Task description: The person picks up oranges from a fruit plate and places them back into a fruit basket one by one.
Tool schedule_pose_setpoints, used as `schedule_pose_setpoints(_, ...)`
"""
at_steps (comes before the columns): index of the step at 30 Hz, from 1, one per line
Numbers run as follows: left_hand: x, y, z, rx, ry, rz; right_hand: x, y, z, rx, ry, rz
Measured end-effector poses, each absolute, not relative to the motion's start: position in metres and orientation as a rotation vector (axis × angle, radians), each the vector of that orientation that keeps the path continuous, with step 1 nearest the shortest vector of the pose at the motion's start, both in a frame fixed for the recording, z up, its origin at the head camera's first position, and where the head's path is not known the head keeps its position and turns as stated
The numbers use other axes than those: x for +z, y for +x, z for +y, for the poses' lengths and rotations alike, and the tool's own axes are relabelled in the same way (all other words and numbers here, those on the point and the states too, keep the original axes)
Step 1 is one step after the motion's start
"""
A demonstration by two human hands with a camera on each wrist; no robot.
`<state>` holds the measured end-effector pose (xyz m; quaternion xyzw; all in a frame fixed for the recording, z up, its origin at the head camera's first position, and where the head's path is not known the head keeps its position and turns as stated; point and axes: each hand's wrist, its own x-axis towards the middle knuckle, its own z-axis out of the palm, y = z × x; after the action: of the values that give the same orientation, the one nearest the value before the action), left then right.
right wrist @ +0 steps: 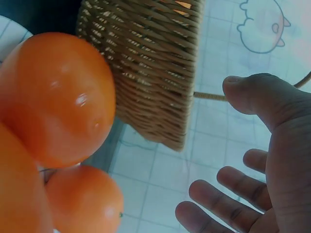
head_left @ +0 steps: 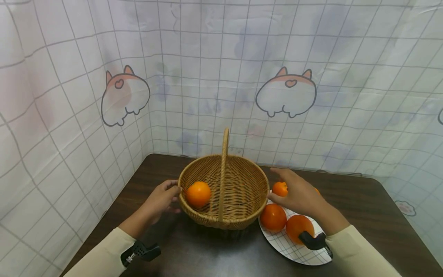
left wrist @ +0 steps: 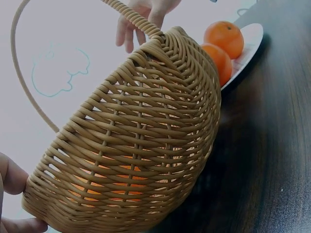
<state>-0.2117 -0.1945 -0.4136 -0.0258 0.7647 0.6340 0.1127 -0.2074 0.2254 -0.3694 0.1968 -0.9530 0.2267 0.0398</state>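
A wicker basket (head_left: 247, 188) with a tall arched handle stands on the table, one orange (head_left: 199, 194) lying in its left side. My left hand (head_left: 160, 200) pinches the basket's left rim between thumb and fingers; the left wrist view shows the fingertips at the edge of the weave. With fingers spread and nothing in it, my right hand (head_left: 301, 192) hovers over the plate, its thumb near the basket's right rim. Beneath it, the white checked plate (head_left: 277, 242) bears several oranges (right wrist: 58, 99), partly covered by the hand and wrist.
The dark wooden table (head_left: 367, 215) ends against a white grid-patterned curtain (head_left: 214, 77) with cartoon animals, which also runs along both sides. A black wrist mount (head_left: 140, 252) sits on the left sleeve, and another (head_left: 313, 241) overlaps an orange in the head view.
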Motion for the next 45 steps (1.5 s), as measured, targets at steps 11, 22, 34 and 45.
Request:
schedule_pose_setpoints(11,-0.411,-0.21,-0.193,1.852,-0.057,2.243,-0.376,-0.196,0.246,0.666,0.556,-2.956)
schedule_pose_setpoints(22,-0.412,-0.211,-0.193,1.849,-0.057,2.238,-0.386,-0.183,0.262,0.675,0.563,-2.929)
schedule_pose_setpoints(34,-0.414,-0.211,-0.193,1.845,-0.05,2.243,-0.397,-0.166,0.284,0.669,0.539,-2.952)
schedule_pose_setpoints(45,-0.414,-0.211,-0.194,1.842,-0.048,2.245,-0.41,-0.155,0.298,0.63,0.447,-3.025)
